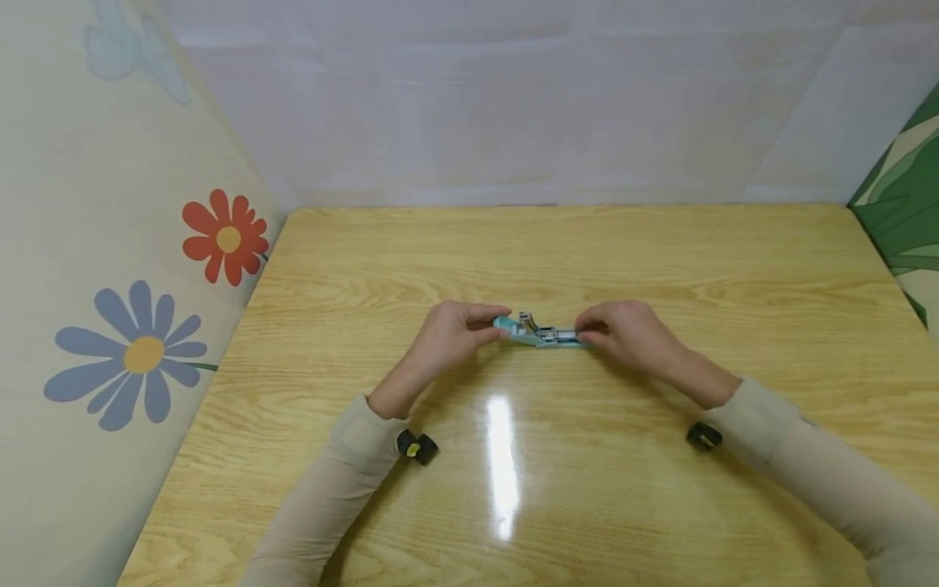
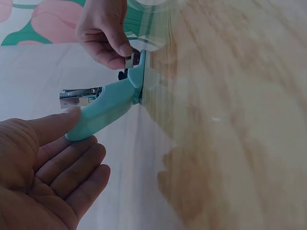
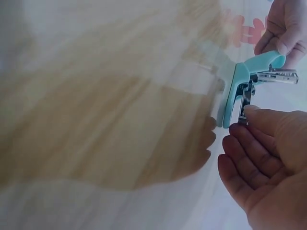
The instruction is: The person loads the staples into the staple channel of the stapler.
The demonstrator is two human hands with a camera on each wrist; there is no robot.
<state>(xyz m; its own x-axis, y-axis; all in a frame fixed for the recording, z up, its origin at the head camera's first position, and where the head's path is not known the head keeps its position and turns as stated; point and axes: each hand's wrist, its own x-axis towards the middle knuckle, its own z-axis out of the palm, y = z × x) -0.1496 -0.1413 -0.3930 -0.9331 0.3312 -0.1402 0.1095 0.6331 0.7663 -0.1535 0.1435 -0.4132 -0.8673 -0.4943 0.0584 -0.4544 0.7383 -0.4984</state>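
Note:
A mint-green stapler (image 1: 524,336) lies folded wide open near the middle of the table, its metal parts exposed. My left hand (image 1: 453,333) pinches the end of its green top cover (image 2: 108,108) between thumb and forefinger. From the other side, my right hand (image 1: 623,330) pinches the far end of the metal rail (image 3: 245,101) above the green base. A silver metal piece (image 2: 79,96) sticks up from the opened cover. In the right wrist view the rail's tip is partly hidden by my thumb.
The wood-grain table (image 1: 587,489) is glossy, with a bright reflection in front of the hands. A white wall (image 1: 469,106) stands behind it. Panels painted with flowers (image 1: 143,355) and leaves (image 1: 917,204) flank the two sides. A black strap device sits at each wrist.

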